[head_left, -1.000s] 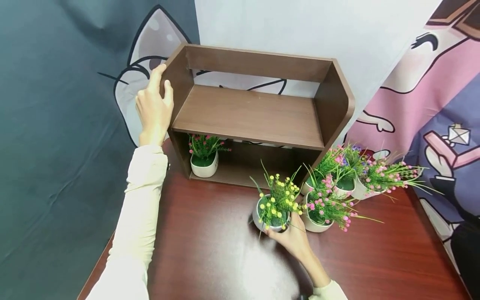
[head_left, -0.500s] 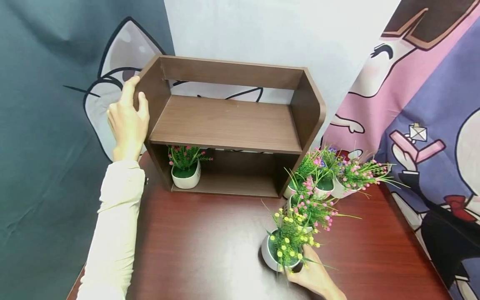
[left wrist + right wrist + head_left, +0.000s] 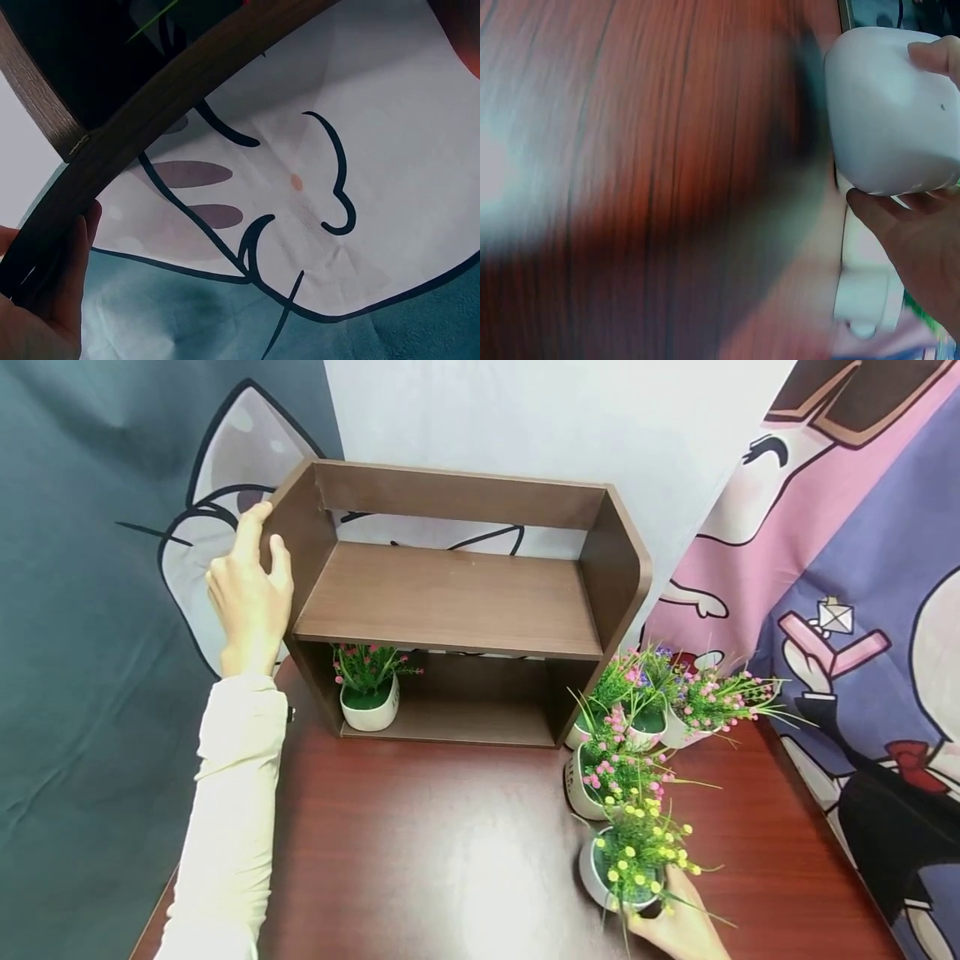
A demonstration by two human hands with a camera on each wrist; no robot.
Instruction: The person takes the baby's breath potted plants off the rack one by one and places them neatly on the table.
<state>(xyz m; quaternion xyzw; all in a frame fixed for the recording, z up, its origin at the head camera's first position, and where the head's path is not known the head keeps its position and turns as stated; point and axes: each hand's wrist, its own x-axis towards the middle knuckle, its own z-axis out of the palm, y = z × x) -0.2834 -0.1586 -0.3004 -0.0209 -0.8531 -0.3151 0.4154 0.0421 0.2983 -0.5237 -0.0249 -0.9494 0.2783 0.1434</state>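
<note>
My left hand (image 3: 251, 593) holds the left side panel of a brown two-tier wooden shelf (image 3: 457, 597). In the left wrist view, the panel's edge (image 3: 112, 157) lies between thumb and fingers. At the lower right, my right hand (image 3: 686, 922) grips a potted plant with yellow flowers (image 3: 637, 856) by its white pot (image 3: 889, 112). The right wrist view shows digits on two sides of that pot. Just behind it stands a pink-flowered potted plant (image 3: 585, 789). Another potted plant with reddish-pink flowers (image 3: 370, 706) sits on the shelf's lower tier at the left.
More potted plants, including a pink-flowered one (image 3: 682, 727) and a purple-flowered one (image 3: 647, 717), cluster beside the shelf's right side. All of this is on a glossy reddish-brown table (image 3: 420, 827). Printed curtains (image 3: 75, 693) hang left, behind and right.
My right hand has carried the yellow-flowered plant rightward and nearer to me, away from the front of the shelf. The left hand stays on the shelf panel while the head view has shifted.
</note>
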